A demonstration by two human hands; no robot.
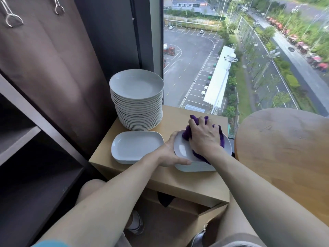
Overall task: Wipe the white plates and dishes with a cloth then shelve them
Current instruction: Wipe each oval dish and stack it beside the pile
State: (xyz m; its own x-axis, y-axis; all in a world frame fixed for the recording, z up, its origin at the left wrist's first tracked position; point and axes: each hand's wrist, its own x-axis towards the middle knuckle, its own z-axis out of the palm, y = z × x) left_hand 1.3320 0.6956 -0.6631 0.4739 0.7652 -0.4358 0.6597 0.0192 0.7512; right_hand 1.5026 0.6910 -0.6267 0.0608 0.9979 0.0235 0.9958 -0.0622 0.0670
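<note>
On a small wooden table [178, 179] by the window, a person is wiping a white dish [183, 150].
Dark shelves [21, 136] are standing far left. A tall stack of round plates [137, 104] is sitting at the table's back, with a single oblong dish [137, 145] lying just in front. The left hand [170, 154] is gripping the white dish's left corner atop a low pile [195, 167]. The right hand [203, 138] is clutching a purple cloth [220, 138], pressing it into that dish. A round tabletop [284, 148] is showing at right.

- Left hand [169, 155] and right hand [204, 138] bare, forearms [110, 189] uncovered.
- Light blue sleeve [48, 244] on the left upper arm.
- Grey-beige shorts [236, 240].
- White sock [134, 220], grey shoe [138, 229].
</note>
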